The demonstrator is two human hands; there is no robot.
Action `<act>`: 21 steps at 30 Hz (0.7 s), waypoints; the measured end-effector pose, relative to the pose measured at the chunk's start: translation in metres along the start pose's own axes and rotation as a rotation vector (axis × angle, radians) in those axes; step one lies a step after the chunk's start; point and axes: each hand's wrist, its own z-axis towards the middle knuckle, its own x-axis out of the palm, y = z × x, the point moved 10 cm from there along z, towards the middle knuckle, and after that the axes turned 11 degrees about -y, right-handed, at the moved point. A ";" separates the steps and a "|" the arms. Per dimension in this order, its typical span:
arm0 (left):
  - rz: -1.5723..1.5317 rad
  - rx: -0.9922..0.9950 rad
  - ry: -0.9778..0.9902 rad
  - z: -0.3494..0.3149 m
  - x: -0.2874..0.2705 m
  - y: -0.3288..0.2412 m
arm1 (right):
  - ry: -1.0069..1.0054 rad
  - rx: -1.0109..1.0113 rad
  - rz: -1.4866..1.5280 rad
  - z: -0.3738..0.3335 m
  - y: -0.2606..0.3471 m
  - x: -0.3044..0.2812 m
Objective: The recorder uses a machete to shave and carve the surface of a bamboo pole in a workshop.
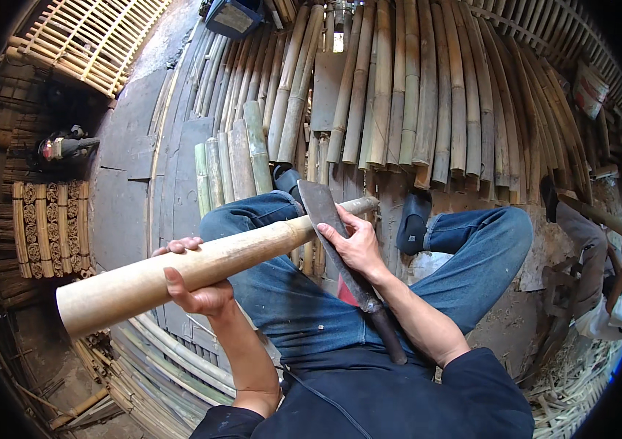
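Note:
A thick, pale bamboo pole (245, 252) lies aslant over my lap, its near cut end toward the left and its far end past the blade. My left hand (197, 282) is wrapped around the thick part from below, thumb and fingers on opposite sides. A machete (336, 245) with a broad, dark blade crosses over the pole near its far end. My right hand (358, 245) is closed on the blade by its thumb and fingers, beside the pole. The machete's dark handle (388, 336) points back toward my waist.
Long bamboo poles (421, 88) lie in a row ahead. Shorter bamboo pieces (234, 161) stand near my left knee. Split strips (172, 366) lie at lower left, near a bundled stack (51, 230). Another person's leg (582, 249) shows at right.

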 end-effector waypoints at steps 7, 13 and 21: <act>-0.090 0.016 0.165 -0.014 0.001 -0.005 | 0.040 0.047 -0.130 -0.005 -0.006 0.015; -0.080 0.040 0.267 -0.019 0.004 -0.010 | 0.112 0.023 -0.023 -0.015 -0.005 0.025; -0.048 0.047 0.146 -0.011 -0.014 -0.007 | 0.310 0.034 0.276 -0.046 0.018 0.061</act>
